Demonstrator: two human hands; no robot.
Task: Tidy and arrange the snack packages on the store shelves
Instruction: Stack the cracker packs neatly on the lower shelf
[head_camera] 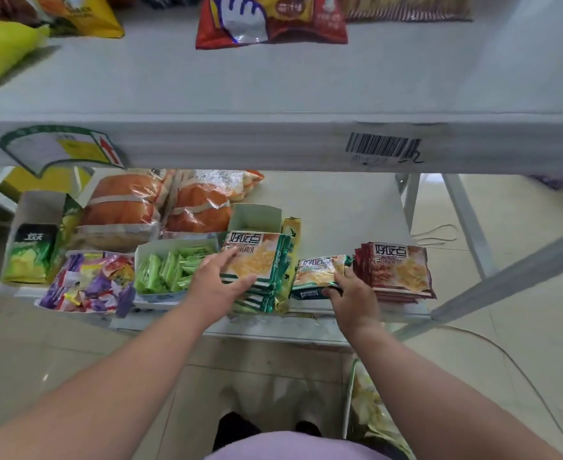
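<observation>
A stack of green-edged biscuit packets [266, 260] stands on the lower shelf [339, 207]. My left hand [217, 283] lies on its near left corner, fingers spread and fairly straight on the top packet. Just right of the stack, my right hand [349, 293] grips the near edge of a single green biscuit packet [320, 270] lying flat. A stack of red biscuit packets [399, 270] sits to the right of that hand, untouched.
Left of the green stack stand an open box of green sachets [167, 267], a box of mixed purple sweets [90, 280], a green bag [31, 254] and orange bread bags [124, 200]. The upper shelf [273, 141] overhangs, carrying yellow bags [1, 51] and a red bag [270, 21].
</observation>
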